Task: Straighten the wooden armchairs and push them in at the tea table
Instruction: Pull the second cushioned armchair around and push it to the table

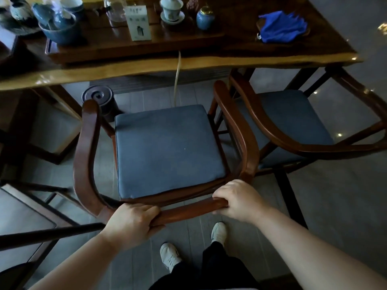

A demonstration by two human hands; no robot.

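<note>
Both hands clasp the curved back rail of the near armchair [88, 143]: left hand [130, 223] at seven o'clock, right hand [236, 199] at five, fingers wrapped over glossy dark wood. Its blue cushion [167, 149] faces the tea table [125, 70] at twelve. A second armchair [261, 122] touches at three.

Two wooden armchairs [165, 147] [297, 122], blue cushions, facing tea table [188, 65], partly tucked.

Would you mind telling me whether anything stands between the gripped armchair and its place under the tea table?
Possibly: a dark round canister stands on the floor by the armchair's front left corner, under the table edge.
</note>
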